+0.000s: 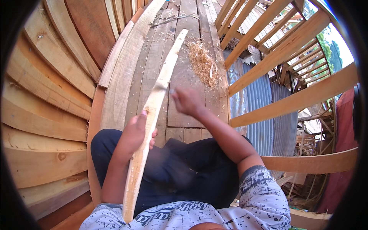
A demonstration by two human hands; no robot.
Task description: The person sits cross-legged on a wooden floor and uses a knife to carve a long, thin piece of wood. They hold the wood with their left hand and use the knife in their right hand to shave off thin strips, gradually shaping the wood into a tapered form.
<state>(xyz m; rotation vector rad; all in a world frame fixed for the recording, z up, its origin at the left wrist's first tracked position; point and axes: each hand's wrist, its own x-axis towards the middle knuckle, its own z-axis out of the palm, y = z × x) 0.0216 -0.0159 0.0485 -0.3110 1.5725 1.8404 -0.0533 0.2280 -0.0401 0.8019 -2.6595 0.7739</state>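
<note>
A long, pale piece of wood (153, 109) with a notched, narrowing far end slants across my lap, its near end against my shirt. My left hand (140, 132) is wrapped around its middle, thumb on top and fingertips showing on the right side. My right hand (186, 100) is closed just right of the wood, beside a dark hollow in it. Something small and greyish shows at its fingertips, too blurred to name. Whether it touches the wood, I cannot tell.
Curled wood shavings (202, 63) lie heaped on the plank floor (184, 115) ahead. A thin stick (174, 19) rests farther off. Boards form a wall (46, 126) on the left. A slatted wooden railing (291, 101) stands on the right, with corrugated metal sheets (260, 130) beyond it.
</note>
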